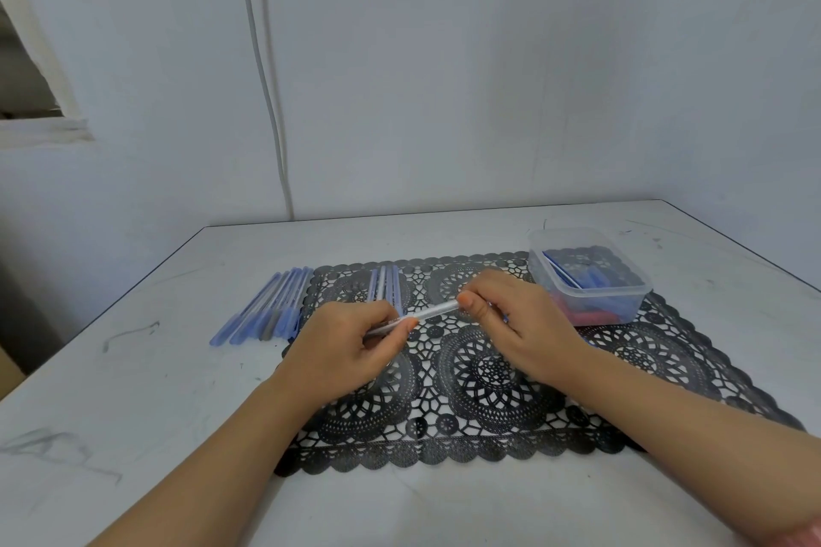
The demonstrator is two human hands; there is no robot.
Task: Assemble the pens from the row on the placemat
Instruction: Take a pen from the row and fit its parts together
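Left hand (355, 344) and right hand (515, 324) each grip an end of one pen (428, 312) over the placemat (466, 435). A seemingly finished pile (266, 311) lies at 9 o'clock. A few remain in the row (385, 284) at 11 o'clock, so the task is probably past halfway.

Single view, head-worn, wide-angle. Looks forward and down from above the near edge of the table (177, 391). Faces the back wall (488, 80), which fills the upper half of the frame; the table's far edge crosses just below mid-height. Close range: both forearms enter from the bottom corners. Left hand (351, 351) and right hand (520, 324) meet near frame centre on a pen (433, 312), over the placemat (488, 373). Whole placemat in frame. Clear box (597, 290) right of centre, loose pens (266, 311) left of centre. Wall cable (266, 93) bows, showing lens bend.
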